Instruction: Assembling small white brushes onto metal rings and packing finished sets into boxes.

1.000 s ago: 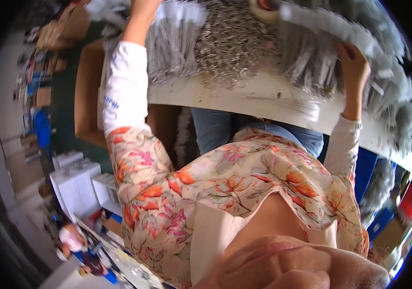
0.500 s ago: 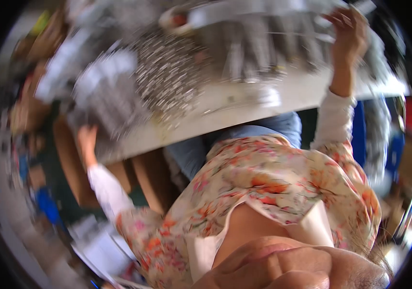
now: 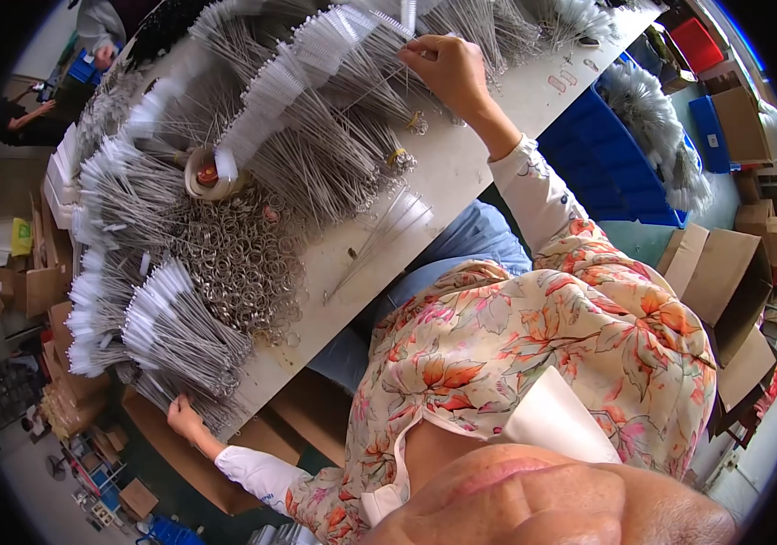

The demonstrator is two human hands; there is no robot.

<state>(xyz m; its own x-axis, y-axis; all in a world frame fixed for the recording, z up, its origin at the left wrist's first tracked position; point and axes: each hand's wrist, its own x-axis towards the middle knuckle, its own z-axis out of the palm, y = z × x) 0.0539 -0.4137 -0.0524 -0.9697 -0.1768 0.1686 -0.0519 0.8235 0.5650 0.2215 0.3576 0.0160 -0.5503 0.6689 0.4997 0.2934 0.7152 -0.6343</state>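
Note:
Thin wire brushes with white bristle heads (image 3: 270,86) lie in thick bundles across the table (image 3: 320,331). My right hand (image 3: 452,73) is over the far bundles, thumb and fingertips pinched together at a brush's white bristle end (image 3: 408,14). At the near left corner, my left hand (image 3: 187,420) curls its fingers against the wire ends of a stacked bundle (image 3: 184,318); what they grip there is hidden. Between the bundles spreads a heap of small metal rings (image 3: 243,250). A few loose brushes (image 3: 388,232) lie apart near the table's front edge.
A round roll (image 3: 211,173) stands among the brushes. Right of the table, a blue bin (image 3: 607,150) holds more brushes, with open cardboard boxes (image 3: 716,282) beyond it. Another cardboard box (image 3: 216,454) sits below the left corner. Other people's arms (image 3: 32,115) show at far left.
The view has swung and sharpened, so the table now slants up to the right. My right hand has come in over the brush bundles; my left hand stays at the left corner.

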